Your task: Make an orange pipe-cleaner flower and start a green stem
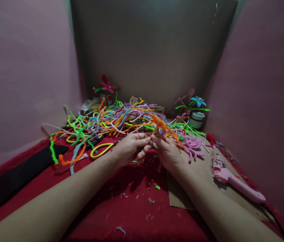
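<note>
Both my hands meet at the middle of the table, pinching an orange pipe-cleaner flower (160,123) between thumbs and fingertips. My left hand (134,146) is closed at the flower's base. My right hand (168,151) grips it from the other side, its fingers partly hidden. Right behind them spreads a tangled heap of colourful pipe cleaners (122,119). Yellow-handled scissors (101,150) lie just left of my left hand. A bundle of pink pipe cleaners (192,148) rests beside my right hand.
A pink glue gun (232,183) lies on a cardboard sheet (182,198) at right, its cord trailing forward. On the left is a long black object (23,176). Finished flowers (197,101) stand at the back near a white container (196,120). Scraps dot the red cloth (132,215).
</note>
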Available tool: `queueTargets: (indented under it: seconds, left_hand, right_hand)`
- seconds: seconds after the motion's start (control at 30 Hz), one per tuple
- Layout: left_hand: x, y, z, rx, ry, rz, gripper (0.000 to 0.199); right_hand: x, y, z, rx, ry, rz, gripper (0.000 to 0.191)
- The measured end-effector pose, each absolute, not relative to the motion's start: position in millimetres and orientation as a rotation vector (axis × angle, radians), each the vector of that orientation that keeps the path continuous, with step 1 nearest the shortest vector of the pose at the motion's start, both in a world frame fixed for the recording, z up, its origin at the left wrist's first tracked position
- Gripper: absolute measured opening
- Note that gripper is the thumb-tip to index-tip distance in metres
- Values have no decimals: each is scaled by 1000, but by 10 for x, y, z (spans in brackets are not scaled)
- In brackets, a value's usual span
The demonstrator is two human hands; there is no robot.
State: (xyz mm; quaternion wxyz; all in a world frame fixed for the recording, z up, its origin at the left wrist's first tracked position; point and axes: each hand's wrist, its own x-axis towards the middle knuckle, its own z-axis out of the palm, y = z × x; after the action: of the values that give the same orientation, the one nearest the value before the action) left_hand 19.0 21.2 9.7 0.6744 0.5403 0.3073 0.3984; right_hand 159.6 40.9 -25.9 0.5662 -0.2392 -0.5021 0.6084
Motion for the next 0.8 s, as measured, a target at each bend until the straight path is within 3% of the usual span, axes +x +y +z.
queueTargets:
  seconds: [0.2, 0.4, 0.8]
  left_hand:
    - [231, 199, 44, 1756, 1124, 1229, 13]
    - [209, 172, -58, 2186, 1187, 1370, 12]
    - [278, 123, 118, 1467, 965, 1192, 11]
  right_hand:
    - [1585, 379, -268, -635, -1155, 1319, 22]
    - [1559, 262, -217, -655, -1273, 1147, 15]
    - [1556, 293, -186, -660, -1232, 1239, 18]
